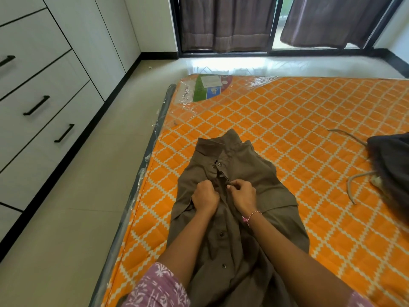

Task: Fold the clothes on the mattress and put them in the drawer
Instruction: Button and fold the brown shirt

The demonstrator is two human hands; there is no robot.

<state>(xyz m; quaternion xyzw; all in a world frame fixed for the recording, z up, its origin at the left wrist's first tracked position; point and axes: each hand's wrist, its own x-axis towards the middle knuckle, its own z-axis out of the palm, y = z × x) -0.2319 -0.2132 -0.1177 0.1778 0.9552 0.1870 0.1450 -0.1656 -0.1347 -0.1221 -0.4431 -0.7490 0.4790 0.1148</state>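
Observation:
An olive-brown button-up shirt (247, 173) lies front up on the orange patterned mattress (287, 111), collar pointing away from me. My left hand (204, 197) grips the left edge of the shirt's button placket at chest height, fingers curled into the cloth. Just to its right, my right hand (242, 194) pinches the other placket edge between thumb and fingers. Both hands are close together over the middle of the shirt. A dark garment (391, 165) with grey drawstrings lies at the mattress's right edge. White drawers (44, 120) with black handles stand shut on the left.
A strip of tiled floor (88, 185) runs between the drawers and the mattress. Clear plastic wrap and a printed label (205, 89) cover the mattress's far left corner. Dark curtains (232, 21) hang over a black-framed window at the back.

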